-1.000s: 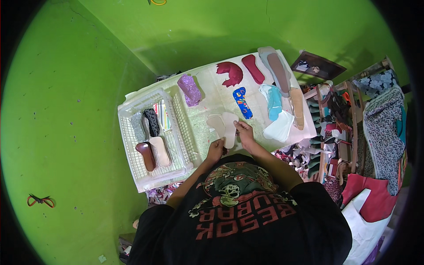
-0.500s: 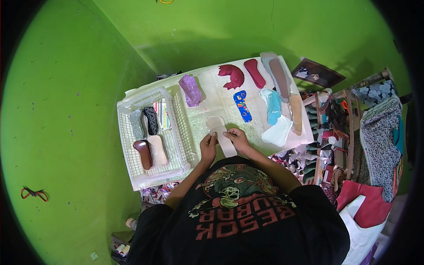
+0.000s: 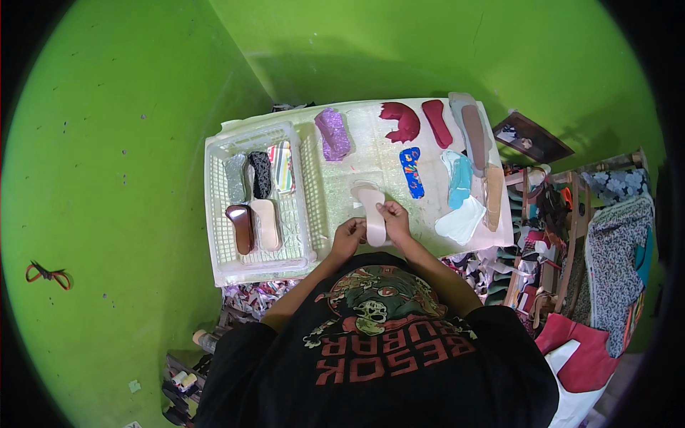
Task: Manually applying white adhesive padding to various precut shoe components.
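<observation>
The surface (image 3: 369,139) carries everything I'm watching, and its pale cover makes the coloured pieces easy for me to pick out. The white basket (image 3: 307,214) sits along its left side, probably to hold piles together and leave room at the middle.

Toward the far right, a long grey piece (image 3: 458,108) lies beneath a brown strip (image 3: 473,130), with a tan strip (image 3: 494,201) below. Other pieces lie spread out, I judge so that each can be reached separately: a purple piece (image 3: 333,134), a white piece (image 3: 462,221), a turquoise piece (image 3: 461,184), a red curved scrap (image 3: 403,123), a red sole (image 3: 437,123) and a blue patterned sole (image 3: 412,173).

The pale sole (image 3: 373,208) is at the near middle, close to the person's body, partly over a beige piece (image 3: 362,184). My right hand (image 3: 394,218) pinches its right edge, thumb on top, likely to steady it. My left hand (image 3: 349,235) has its fingers curled in at the left edge; whether they grip, I can't tell.

I count one basket with five piles or pieces inside: grey, black, striped, brown and beige. Outside it I count two reds and one each of the other named pieces.
</observation>
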Available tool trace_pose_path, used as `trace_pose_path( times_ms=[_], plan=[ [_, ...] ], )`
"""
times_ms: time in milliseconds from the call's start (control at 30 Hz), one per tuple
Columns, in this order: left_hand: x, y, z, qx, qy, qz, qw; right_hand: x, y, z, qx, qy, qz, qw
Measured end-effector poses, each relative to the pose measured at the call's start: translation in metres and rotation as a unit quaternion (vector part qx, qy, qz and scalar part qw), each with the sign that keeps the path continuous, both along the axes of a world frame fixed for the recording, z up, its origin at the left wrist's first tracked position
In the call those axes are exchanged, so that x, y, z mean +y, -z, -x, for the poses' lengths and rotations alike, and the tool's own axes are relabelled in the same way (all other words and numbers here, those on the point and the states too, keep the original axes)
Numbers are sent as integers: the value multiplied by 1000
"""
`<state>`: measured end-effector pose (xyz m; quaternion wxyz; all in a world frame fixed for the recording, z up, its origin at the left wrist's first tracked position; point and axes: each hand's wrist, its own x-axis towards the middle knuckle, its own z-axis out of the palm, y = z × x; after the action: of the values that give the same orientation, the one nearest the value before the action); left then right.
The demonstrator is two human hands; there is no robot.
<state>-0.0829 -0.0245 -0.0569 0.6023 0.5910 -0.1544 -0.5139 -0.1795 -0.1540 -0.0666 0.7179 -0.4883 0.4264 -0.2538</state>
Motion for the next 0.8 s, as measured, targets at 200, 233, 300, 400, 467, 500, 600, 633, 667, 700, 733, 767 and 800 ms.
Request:
trace_pose_path(
  times_ms=[200, 233, 300, 400, 467, 500, 600, 633, 667, 700, 733, 767, 800],
  plan=[
    [20, 7, -10, -23, 80, 9, 996, -8, 1, -12, 7, 88, 23, 996],
    [22, 4, -11, 9, 79, 11, 997, -7, 3, -13, 8, 83, 23, 996],
    [27, -1, -16, 40, 70, 15, 997, -2, -1, -19, 10, 68, 10, 998],
    [36, -7, -22, 33, 77, 59, 995, 8, -21, -38, 9, 43, -60, 997],
    [41, -12, -27, 29, 57, 71, 995, 10, -22, -52, -1, 19, -27, 999],
    [44, -15, -30, 29, 49, 72, 996, 11, -25, -61, -13, 4, 5, 1000],
    [53, -28, -43, 58, 14, 84, 995, 13, -37, -85, -91, -25, -25, 995],
    [56, -34, -48, 55, 19, 84, 995, 15, -46, -93, -91, -31, -26, 995],
    [59, -40, -53, 51, 25, 84, 995, 17, -54, -101, -99, -50, -17, 994],
    [65, -41, -59, 50, 18, 84, 995, 19, -59, -109, -107, -70, -8, 992],
    [71, -42, -65, 59, 16, 93, 994, 21, -60, -117, -110, -76, -12, 991],
    [77, -42, -71, 68, 14, 102, 992, 25, -62, -125, -110, -82, -14, 990],
    [82, -44, -76, 66, 9, 101, 993, 28, -63, -133, -120, -92, 20, 988]
  ],
)
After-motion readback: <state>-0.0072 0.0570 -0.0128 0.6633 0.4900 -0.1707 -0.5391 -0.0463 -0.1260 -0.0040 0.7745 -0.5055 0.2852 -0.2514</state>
